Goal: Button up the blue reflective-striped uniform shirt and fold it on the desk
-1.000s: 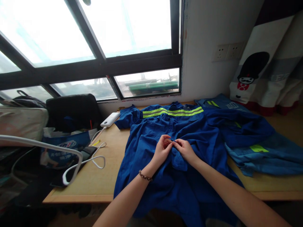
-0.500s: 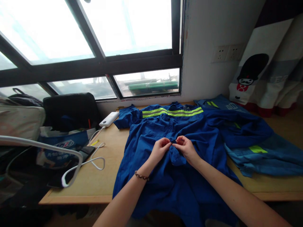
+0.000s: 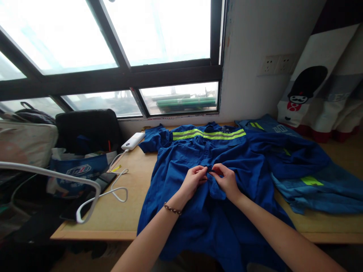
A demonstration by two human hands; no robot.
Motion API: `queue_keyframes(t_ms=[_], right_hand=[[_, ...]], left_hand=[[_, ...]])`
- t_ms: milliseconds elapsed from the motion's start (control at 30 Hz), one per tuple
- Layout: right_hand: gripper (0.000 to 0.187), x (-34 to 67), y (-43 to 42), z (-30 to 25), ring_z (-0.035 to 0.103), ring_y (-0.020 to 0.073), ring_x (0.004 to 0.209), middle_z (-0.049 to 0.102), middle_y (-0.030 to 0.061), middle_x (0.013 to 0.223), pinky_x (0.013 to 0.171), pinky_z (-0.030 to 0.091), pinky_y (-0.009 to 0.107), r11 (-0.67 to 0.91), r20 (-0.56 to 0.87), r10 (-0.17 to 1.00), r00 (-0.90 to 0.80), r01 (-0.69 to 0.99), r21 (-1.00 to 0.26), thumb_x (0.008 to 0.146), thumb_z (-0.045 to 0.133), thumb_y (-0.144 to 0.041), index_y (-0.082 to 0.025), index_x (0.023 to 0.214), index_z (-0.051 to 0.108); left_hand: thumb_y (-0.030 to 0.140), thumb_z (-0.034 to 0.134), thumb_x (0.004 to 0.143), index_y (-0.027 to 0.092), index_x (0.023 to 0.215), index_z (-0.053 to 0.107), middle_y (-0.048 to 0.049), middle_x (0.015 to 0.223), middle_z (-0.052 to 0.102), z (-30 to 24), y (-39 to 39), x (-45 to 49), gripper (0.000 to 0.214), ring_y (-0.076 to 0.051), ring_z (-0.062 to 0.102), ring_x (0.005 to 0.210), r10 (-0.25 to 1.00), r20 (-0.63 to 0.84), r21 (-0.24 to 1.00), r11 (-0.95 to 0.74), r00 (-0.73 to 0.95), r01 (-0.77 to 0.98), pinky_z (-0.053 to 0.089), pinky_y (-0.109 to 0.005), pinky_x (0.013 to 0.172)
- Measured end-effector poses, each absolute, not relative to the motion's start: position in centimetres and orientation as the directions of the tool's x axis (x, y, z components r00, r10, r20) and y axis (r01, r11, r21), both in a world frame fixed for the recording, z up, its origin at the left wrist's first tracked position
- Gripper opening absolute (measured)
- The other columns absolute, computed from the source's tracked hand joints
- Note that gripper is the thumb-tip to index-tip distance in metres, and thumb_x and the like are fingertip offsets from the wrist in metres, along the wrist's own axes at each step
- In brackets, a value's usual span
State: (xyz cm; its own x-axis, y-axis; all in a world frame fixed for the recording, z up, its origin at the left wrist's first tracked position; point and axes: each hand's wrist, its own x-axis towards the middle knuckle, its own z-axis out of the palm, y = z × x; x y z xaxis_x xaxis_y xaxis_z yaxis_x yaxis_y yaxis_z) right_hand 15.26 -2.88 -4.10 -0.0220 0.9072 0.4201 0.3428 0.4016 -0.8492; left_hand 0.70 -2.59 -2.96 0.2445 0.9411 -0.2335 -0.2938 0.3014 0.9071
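Observation:
A blue work shirt (image 3: 181,158) with a yellow-green reflective band across its top lies spread on a wooden table (image 3: 133,211). Its lower part hangs over the near edge. My left hand (image 3: 194,179), with a beaded bracelet on the wrist, and my right hand (image 3: 227,179) meet at the middle of the shirt front. Both hands pinch the fabric at the front opening, fingertips almost touching. Whatever small part sits between the fingertips is too small to make out.
A second blue garment (image 3: 306,170) lies crumpled to the right. At the left are a white power bank (image 3: 132,141) with a white cable (image 3: 117,187), a black bag (image 3: 87,130) and a blue bag (image 3: 76,172). A window runs behind; wall sockets (image 3: 278,64) at upper right.
Both hands stay pinched together at the shirt front, with only small finger shifts. The view has drifted slightly.

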Motion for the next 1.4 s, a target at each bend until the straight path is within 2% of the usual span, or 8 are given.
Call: queue_keyframes(t_ms=[333,533,667,800,967,1200,1267,1400], right_hand=[[0.012,15.2,-3.8,-4.2,0.056,0.0163,0.079,0.06,0.0038,0.082,0.075,0.045,0.029,0.597,0.598,0.785,-0.162,0.455,-0.661,0.082,0.046,-0.026,-0.023,0.08,0.057],[0.015,15.2,-3.8,-4.3,0.057,0.0172,0.082,0.062,0.0048,0.087,0.075,0.046,0.031,0.568,0.574,0.809,-0.126,0.421,-0.707,0.081,0.047,-0.027,-0.024,0.075,0.06],[0.013,15.1,-3.3,-4.3,0.059,0.0171,0.073,0.063,0.0037,0.08,0.069,0.047,0.03,0.418,0.441,0.898,0.001,0.315,-0.852,0.075,0.054,-0.032,-0.021,0.079,0.061],[0.021,15.0,-2.9,-4.2,0.058,0.0157,0.067,0.062,0.0021,0.074,0.063,0.046,0.026,0.268,0.261,0.963,-0.066,0.151,-0.951,0.073,0.057,-0.039,-0.019,0.078,0.06],[0.029,15.1,-2.7,-3.8,0.043,0.0082,0.053,0.048,-0.0042,0.059,0.049,0.035,0.019,0.13,0.128,0.968,-0.215,-0.006,-0.991,0.073,0.054,-0.046,-0.018,0.069,0.051],[0.035,15.2,-2.0,-4.5,0.021,0.0043,0.038,0.027,-0.008,0.047,0.037,0.015,0.018,-0.214,-0.152,0.943,-0.297,-0.189,-0.958,0.073,0.05,-0.047,-0.019,0.057,0.036],[0.034,15.3,-2.2,-4.2,0.022,0.0051,0.038,0.027,-0.0078,0.046,0.037,0.016,0.019,-0.119,-0.088,0.976,-0.197,-0.152,-0.981,0.077,0.046,-0.047,-0.019,0.059,0.038],[0.022,15.3,-3.9,-2.5,0.044,0.0106,0.055,0.046,-0.002,0.061,0.053,0.037,0.023,0.396,0.374,0.915,-0.151,0.158,-0.905,0.077,0.05,-0.041,-0.019,0.075,0.051]], left_hand=[[0.018,0.066,0.063,0.013,0.066,0.053,-0.0017,0.058,0.059,-3.1,-2.2,0.1,0.014,-0.011,0.058,0.054,0.867,-0.368,0.736,0.493,0.338,-0.465,0.047,-0.022,0.054],[0.013,0.067,0.06,0.012,0.067,0.056,-0.0027,0.06,0.059,-3.2,-2.4,0.3,0.013,-0.01,0.057,0.055,0.875,-0.356,0.74,0.479,0.329,-0.472,0.047,-0.022,0.059],[0.016,0.07,0.057,0.013,0.069,0.056,-0.0018,0.06,0.059,-3.0,-2.7,0.6,0.018,-0.011,0.057,0.057,0.912,-0.3,0.789,0.401,0.278,-0.465,0.047,-0.024,0.06],[0.02,0.07,0.058,0.013,0.068,0.057,0.0006,0.058,0.056,-2.8,-2.7,0.7,0.018,-0.007,0.051,0.052,0.96,-0.197,0.901,0.258,0.2,-0.349,0.041,-0.019,0.054],[0.02,0.065,0.061,0.012,0.07,0.061,0.0009,0.06,0.056,-2.7,-2.7,0.6,0.012,-0.006,0.047,0.051,0.978,-0.067,0.984,0.097,0.198,-0.148,0.036,-0.018,0.051],[0.014,0.065,0.058,0.014,0.072,0.061,-0.0017,0.071,0.063,-3.3,-2.4,0.9,0.015,-0.011,0.056,0.066,0.958,-0.035,0.979,0.091,0.286,-0.185,0.042,-0.022,0.066],[0.014,0.065,0.056,0.013,0.071,0.06,-0.0008,0.068,0.062,-3.6,-1.9,0.8,0.016,-0.01,0.055,0.062,0.972,-0.082,0.965,0.132,0.219,-0.225,0.042,-0.022,0.063],[0.017,0.065,0.05,0.013,0.068,0.057,0.0017,0.057,0.058,-4.5,-0.4,-0.2,0.021,-0.009,0.051,0.049,0.98,-0.199,0.943,0.188,-0.015,-0.274,0.039,-0.021,0.053]])
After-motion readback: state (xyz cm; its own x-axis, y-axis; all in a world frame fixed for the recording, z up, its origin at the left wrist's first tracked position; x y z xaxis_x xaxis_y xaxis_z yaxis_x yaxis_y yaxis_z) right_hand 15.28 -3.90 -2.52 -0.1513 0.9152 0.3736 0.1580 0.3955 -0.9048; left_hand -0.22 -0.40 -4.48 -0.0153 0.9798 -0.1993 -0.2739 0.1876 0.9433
